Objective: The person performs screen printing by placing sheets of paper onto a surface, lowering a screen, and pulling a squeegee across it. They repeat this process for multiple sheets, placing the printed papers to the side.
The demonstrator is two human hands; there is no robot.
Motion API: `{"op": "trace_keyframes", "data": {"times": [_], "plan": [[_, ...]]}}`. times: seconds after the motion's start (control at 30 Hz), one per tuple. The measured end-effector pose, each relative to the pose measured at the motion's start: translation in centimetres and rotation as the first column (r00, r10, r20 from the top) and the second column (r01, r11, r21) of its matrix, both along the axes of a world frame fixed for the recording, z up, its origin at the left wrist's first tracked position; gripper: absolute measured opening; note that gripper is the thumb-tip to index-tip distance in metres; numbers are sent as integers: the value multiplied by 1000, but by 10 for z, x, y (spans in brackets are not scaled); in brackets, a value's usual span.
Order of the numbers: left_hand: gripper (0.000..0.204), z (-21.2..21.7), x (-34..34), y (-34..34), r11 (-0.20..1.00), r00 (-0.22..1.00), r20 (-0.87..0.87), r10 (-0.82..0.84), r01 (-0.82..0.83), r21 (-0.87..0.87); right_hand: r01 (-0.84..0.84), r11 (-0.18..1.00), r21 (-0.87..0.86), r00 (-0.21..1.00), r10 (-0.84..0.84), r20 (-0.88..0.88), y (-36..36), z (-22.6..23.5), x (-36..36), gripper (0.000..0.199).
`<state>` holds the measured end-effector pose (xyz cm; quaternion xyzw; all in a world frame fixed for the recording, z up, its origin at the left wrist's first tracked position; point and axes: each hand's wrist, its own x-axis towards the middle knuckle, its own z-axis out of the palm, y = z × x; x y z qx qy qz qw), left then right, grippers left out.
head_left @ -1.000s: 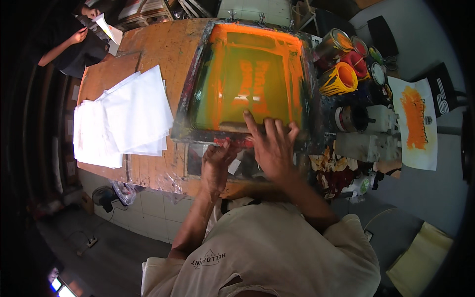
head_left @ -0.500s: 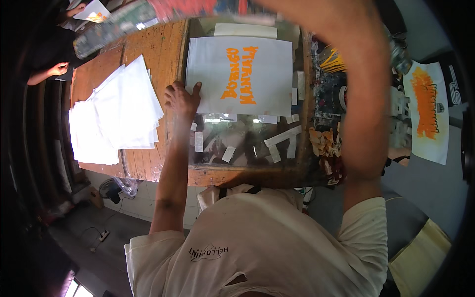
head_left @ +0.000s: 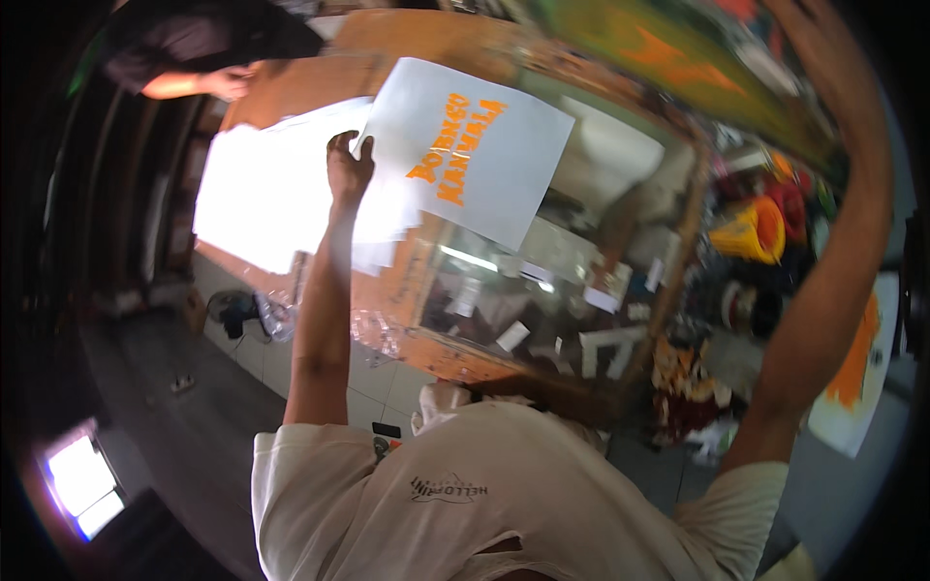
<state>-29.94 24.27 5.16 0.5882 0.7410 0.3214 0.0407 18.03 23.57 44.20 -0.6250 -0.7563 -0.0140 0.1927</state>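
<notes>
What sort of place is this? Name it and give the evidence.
Most likely a screen-printing workshop: the left hand lifts a freshly printed white sheet, the right hand raises an inked screen frame, and ink pots stand nearby.

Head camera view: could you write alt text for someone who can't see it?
A person's left hand lifts a white sheet printed with orange lettering off a wooden table, while the right hand holds the screen frame raised. A stack of white sheets lies to the left.

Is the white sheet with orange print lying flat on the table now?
No, the left hand holds the printed sheet by its edge, lifted above the wooden table.
</notes>
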Motion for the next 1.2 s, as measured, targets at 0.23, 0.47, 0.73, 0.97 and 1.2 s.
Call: {"op": "trace_keyframes", "data": {"times": [0.23,0.47,0.73,0.97,1.2], "plan": [[63,-39,36,-144,867,921,-382,-70,-133,-480,-5,1000,-26,974,-1,-226,24,-35,23,68],[65,-43,143,-240,952,958,-162,-236,195,-235,-47,998,-37,983,40,-178,14,-40,28,73],[44,-17,144,-167,974,978,6,-211,211,-81,34,999,23,981,-29,-192,-29,-35,-19,52],[58,-11,172,-163,880,934,129,-333,357,-314,226,969,-98,972,-231,-43,-55,-3,-54,46],[64,-46,251,-146,834,826,-177,-534,481,-270,-1,982,-190,993,-21,-113,-35,-7,-21,39]]}}
